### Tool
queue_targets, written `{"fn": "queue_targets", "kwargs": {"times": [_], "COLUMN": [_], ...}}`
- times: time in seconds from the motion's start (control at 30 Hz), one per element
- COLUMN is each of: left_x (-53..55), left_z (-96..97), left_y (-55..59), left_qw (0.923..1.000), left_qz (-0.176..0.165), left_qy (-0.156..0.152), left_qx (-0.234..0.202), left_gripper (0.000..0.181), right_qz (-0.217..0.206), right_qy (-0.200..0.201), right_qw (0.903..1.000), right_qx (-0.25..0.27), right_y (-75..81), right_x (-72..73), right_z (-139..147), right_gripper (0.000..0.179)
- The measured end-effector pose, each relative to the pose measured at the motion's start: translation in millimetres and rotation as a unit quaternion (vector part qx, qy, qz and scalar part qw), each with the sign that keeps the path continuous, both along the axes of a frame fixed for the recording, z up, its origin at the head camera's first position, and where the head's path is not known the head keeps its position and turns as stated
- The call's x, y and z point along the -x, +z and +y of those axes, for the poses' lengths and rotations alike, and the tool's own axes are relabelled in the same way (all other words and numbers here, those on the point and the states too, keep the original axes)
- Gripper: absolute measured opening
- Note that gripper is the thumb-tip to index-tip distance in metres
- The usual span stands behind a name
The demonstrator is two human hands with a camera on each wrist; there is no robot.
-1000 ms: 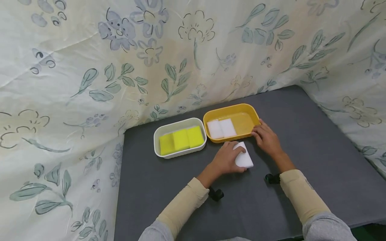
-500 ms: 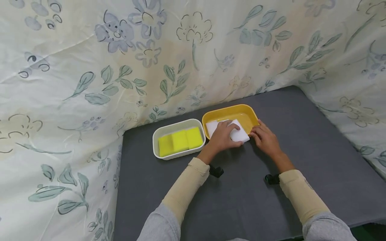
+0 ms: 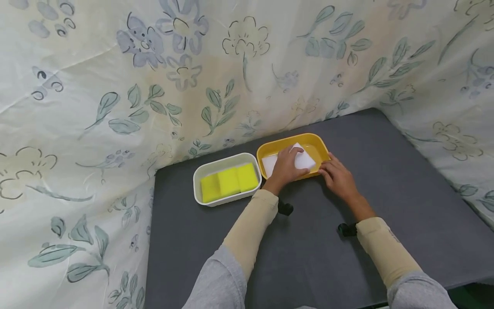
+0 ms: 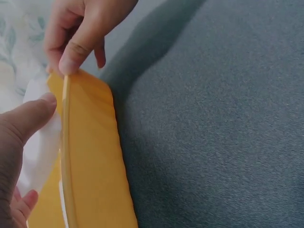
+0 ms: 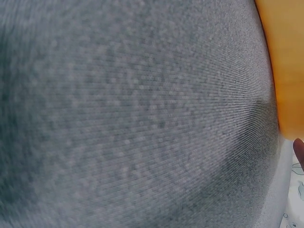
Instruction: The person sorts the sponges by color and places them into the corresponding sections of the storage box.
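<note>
My left hand (image 3: pixel 285 167) grips a white sponge (image 3: pixel 305 159) between thumb and fingers, low inside the yellow tray (image 3: pixel 317 148). Another white sponge (image 3: pixel 269 165) lies at the tray's left end, partly covered by that hand. With thumb and fingers, my right hand (image 3: pixel 340 179) pinches the rim at the tray's near right corner. The left wrist view shows the right thumb (image 4: pixel 70 64) on the rim and the left thumb (image 4: pixel 38 114) against the sponge (image 4: pixel 40 154). In the right wrist view, only a fingertip (image 5: pixel 299 149) shows beside the tray (image 5: pixel 289 71).
A white tray (image 3: pixel 197 189) with yellow sponges (image 3: pixel 229 182) stands against the yellow tray's left side. Both sit on a dark grey table (image 3: pixel 308 253), near its back edge. A flowered cloth (image 3: pixel 216 64) hangs behind. Each wrist wears a black camera (image 3: pixel 285 209).
My left hand has carried the white sponge from the table in front of the yellow tray up over its rim and into it. The right hand has kept its place at the rim.
</note>
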State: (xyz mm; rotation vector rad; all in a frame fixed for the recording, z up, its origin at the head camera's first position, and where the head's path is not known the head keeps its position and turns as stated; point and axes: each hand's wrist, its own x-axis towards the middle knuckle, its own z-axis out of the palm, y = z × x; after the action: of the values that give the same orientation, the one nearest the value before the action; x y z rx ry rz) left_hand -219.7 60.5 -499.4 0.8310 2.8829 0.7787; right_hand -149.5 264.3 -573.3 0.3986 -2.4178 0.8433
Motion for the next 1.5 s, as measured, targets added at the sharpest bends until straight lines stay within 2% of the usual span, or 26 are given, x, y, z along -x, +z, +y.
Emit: {"fn": "queue_targets", "kwargs": {"times": [0.23, 0.5, 0.67, 0.77, 0.93, 1.17, 1.5], "left_x": [4.0, 8.8, 12.2, 14.5, 16.2, 16.5, 19.7], "left_z": [12.7, 21.8, 23.0, 24.0, 25.1, 29.0, 25.6], "left_y": [1.6, 2.0, -1.3, -4.5, -8.2, -10.6, -17.6], "left_qw": [0.9995, 0.9978, 0.9961, 0.9952, 0.9952, 0.9940, 0.9942], "left_qz": [-0.018, -0.016, -0.034, -0.032, -0.029, -0.059, -0.086], "left_qy": [0.007, -0.024, -0.039, -0.049, -0.053, -0.054, -0.039], "left_qx": [0.027, 0.059, 0.071, 0.079, 0.077, 0.075, 0.051], "left_gripper": [0.071, 0.072, 0.073, 0.071, 0.070, 0.077, 0.081], "right_qz": [-0.002, -0.007, -0.004, -0.001, 0.010, 0.029, 0.004], "right_qy": [-0.001, -0.008, -0.008, -0.010, -0.004, -0.004, -0.006], "right_qw": [0.9999, 0.9997, 0.9997, 0.9997, 0.9998, 0.9996, 0.9999], "right_qx": [-0.013, -0.022, -0.024, -0.021, -0.016, -0.006, -0.010], "right_y": [2.2, 1.1, -3.2, -5.3, -6.1, -4.2, -1.2], "right_x": [-0.6, -0.3, 0.1, 0.4, 0.2, -4.5, -3.7], "right_z": [2, 5, 5, 5, 4, 4, 1], "right_gripper": [0.014, 0.016, 0.017, 0.017, 0.016, 0.015, 0.015]}}
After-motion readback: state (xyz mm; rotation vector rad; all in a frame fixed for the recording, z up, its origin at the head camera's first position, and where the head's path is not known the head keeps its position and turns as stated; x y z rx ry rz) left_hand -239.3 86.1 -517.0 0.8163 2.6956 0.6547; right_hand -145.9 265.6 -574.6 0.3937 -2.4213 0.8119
